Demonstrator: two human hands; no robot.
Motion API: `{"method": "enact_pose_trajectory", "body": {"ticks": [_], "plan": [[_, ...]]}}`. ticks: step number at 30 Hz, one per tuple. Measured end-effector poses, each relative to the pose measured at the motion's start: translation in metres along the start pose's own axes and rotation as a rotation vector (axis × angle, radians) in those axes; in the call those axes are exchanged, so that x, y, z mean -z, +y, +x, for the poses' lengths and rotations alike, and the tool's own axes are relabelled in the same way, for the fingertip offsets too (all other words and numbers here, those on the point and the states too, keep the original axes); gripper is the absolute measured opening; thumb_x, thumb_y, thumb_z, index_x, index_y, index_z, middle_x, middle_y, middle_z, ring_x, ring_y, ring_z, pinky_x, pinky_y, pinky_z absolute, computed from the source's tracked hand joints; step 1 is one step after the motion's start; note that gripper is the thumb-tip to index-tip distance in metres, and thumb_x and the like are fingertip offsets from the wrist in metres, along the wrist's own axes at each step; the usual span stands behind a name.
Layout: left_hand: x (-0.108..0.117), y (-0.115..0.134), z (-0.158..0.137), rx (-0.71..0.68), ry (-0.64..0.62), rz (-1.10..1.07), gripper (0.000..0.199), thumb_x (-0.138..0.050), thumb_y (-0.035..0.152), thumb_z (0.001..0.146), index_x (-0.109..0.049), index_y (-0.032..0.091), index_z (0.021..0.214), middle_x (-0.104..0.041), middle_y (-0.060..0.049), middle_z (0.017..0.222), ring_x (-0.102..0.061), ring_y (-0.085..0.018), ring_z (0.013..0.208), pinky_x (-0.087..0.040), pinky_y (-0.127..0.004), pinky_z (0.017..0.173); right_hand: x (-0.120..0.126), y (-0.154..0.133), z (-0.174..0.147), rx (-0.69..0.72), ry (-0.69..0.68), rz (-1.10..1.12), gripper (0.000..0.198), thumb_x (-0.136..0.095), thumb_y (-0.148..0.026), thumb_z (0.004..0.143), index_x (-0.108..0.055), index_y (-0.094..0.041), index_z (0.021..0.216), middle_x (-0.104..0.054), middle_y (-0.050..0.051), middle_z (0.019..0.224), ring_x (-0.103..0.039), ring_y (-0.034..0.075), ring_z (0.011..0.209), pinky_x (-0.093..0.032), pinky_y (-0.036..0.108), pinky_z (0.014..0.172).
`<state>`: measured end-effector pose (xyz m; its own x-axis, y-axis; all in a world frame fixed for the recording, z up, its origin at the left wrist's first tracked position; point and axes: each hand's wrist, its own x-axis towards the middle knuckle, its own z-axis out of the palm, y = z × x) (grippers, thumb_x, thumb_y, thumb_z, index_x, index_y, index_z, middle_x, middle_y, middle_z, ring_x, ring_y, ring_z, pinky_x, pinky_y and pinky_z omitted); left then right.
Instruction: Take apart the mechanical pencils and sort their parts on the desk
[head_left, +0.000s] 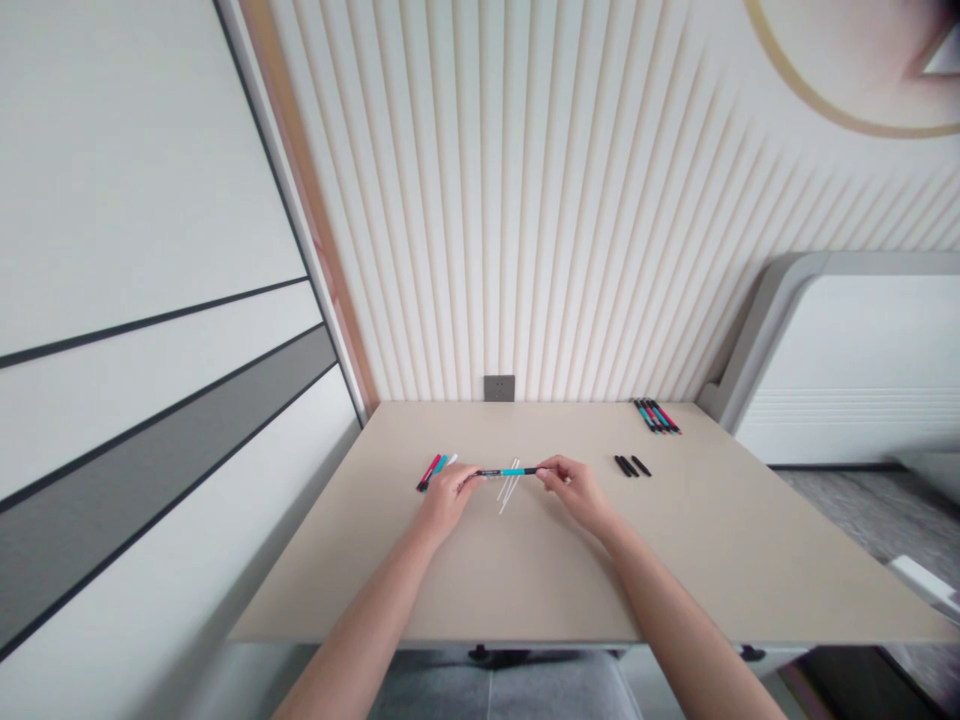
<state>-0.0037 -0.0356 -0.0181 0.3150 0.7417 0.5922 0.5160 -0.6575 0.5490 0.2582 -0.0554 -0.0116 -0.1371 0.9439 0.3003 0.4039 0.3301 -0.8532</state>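
Observation:
Between my two hands, level above the table, is a black and turquoise pen (512, 472). My left hand (448, 492) is closed on its left end, and the fingers of my right hand (574, 485) pinch its black right end. Under the pen lie a few thin white sticks (510, 490), which look like ink refills. Beside my left hand are red and turquoise pen barrels (433, 470), partly covered by that hand. To the right of my right hand lie three short black pieces (632, 466), which look like pen caps.
A beige table (525, 590) stands against a ribbed wall with a dark socket (499, 388). Several black, red and turquoise pens (657, 416) lie in a row at its back right. A white cabinet (165, 400) rises on the left, and a headboard (855, 370) stands at the right.

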Motion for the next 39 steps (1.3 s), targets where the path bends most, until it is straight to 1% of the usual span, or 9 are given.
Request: {"method": "enact_pose_trajectory", "body": {"ticks": [6, 8, 11, 14, 18, 26, 30, 34, 39], "plan": [[0.0, 0.0, 0.0, 0.004, -0.006, 0.001, 0.023, -0.056, 0.035, 0.092, -0.071, 0.019, 0.089, -0.067, -0.003, 0.072, -0.06, -0.016, 0.065, -0.047, -0.027, 0.062, -0.002, -0.001, -0.001, -0.038, -0.054, -0.068, 0.038, -0.05, -0.048, 0.09, -0.069, -0.016, 0.079, -0.061, 0.001, 0.058, -0.047, 0.013, 0.052, -0.035, 0.024, 0.052], [-0.001, -0.001, 0.0, 0.032, 0.003, -0.009, 0.021, -0.056, 0.035, 0.091, -0.071, 0.019, 0.09, -0.067, -0.002, 0.071, -0.059, -0.015, 0.063, -0.046, -0.025, 0.059, -0.002, 0.002, 0.002, -0.041, -0.034, -0.05, 0.038, -0.05, -0.049, 0.089, -0.07, -0.016, 0.086, -0.065, 0.002, 0.063, -0.05, 0.014, 0.054, -0.037, 0.025, 0.054], [-0.001, -0.002, 0.0, 0.08, 0.017, -0.025, 0.018, -0.058, 0.031, 0.09, -0.07, 0.019, 0.091, -0.069, -0.002, 0.073, -0.059, -0.015, 0.063, -0.046, -0.024, 0.058, 0.008, 0.014, 0.009, -0.077, 0.165, -0.033, 0.044, -0.045, -0.049, 0.09, -0.066, -0.015, 0.109, -0.07, 0.005, 0.076, -0.058, 0.017, 0.063, -0.042, 0.026, 0.06], [-0.002, -0.004, -0.001, 0.101, 0.026, -0.032, 0.015, -0.058, 0.028, 0.09, -0.07, 0.019, 0.093, -0.071, -0.002, 0.078, -0.06, -0.014, 0.065, -0.047, -0.024, 0.061, 0.029, 0.032, 0.012, -0.256, 0.395, -0.254, 0.042, -0.042, -0.044, 0.09, -0.065, -0.016, 0.111, -0.071, 0.007, 0.082, -0.062, 0.019, 0.07, -0.043, 0.028, 0.064], [-0.004, -0.009, -0.001, 0.086, 0.015, -0.041, 0.014, -0.059, 0.024, 0.089, -0.07, 0.02, 0.096, -0.073, -0.003, 0.085, -0.062, -0.015, 0.069, -0.048, -0.025, 0.065, 0.048, 0.052, 0.009, -0.356, 0.347, -0.444, 0.031, -0.051, -0.032, 0.083, -0.07, -0.017, 0.102, -0.071, 0.007, 0.082, -0.063, 0.021, 0.075, -0.041, 0.029, 0.067], [-0.004, -0.009, -0.001, 0.096, 0.021, -0.065, 0.015, -0.059, 0.022, 0.089, -0.07, 0.021, 0.098, -0.074, -0.003, 0.088, -0.064, -0.016, 0.072, -0.05, -0.027, 0.069, 0.039, 0.055, 0.005, -0.335, 0.242, -0.445, 0.02, -0.06, -0.034, 0.076, -0.073, -0.022, 0.085, -0.072, 0.006, 0.081, -0.063, 0.022, 0.078, -0.039, 0.029, 0.067], [-0.003, -0.007, 0.0, 0.11, 0.026, -0.077, 0.015, -0.058, 0.024, 0.089, -0.071, 0.021, 0.098, -0.074, -0.004, 0.088, -0.065, -0.017, 0.074, -0.05, -0.027, 0.07, 0.042, 0.05, 0.005, -0.326, 0.256, -0.393, 0.019, -0.059, -0.034, 0.077, -0.072, -0.02, 0.077, -0.071, 0.008, 0.078, -0.063, 0.023, 0.076, -0.039, 0.03, 0.066], [-0.003, -0.008, -0.001, 0.122, 0.022, -0.081, 0.016, -0.058, 0.025, 0.09, -0.071, 0.022, 0.099, -0.074, -0.004, 0.09, -0.065, -0.017, 0.076, -0.05, -0.028, 0.071, 0.036, 0.037, 0.01, -0.266, 0.245, -0.259, 0.029, -0.055, -0.041, 0.082, -0.071, -0.017, 0.087, -0.072, 0.009, 0.082, -0.063, 0.021, 0.075, -0.044, 0.03, 0.067], [-0.002, -0.005, 0.0, 0.165, 0.032, -0.108, 0.017, -0.059, 0.028, 0.09, -0.071, 0.022, 0.099, -0.074, -0.004, 0.091, -0.065, -0.017, 0.075, -0.05, -0.027, 0.069, 0.019, 0.019, 0.011, -0.145, 0.104, 0.216, 0.039, -0.064, -0.051, 0.078, -0.07, -0.015, 0.093, -0.071, 0.006, 0.08, -0.061, 0.018, 0.071, -0.044, 0.028, 0.065]]}}
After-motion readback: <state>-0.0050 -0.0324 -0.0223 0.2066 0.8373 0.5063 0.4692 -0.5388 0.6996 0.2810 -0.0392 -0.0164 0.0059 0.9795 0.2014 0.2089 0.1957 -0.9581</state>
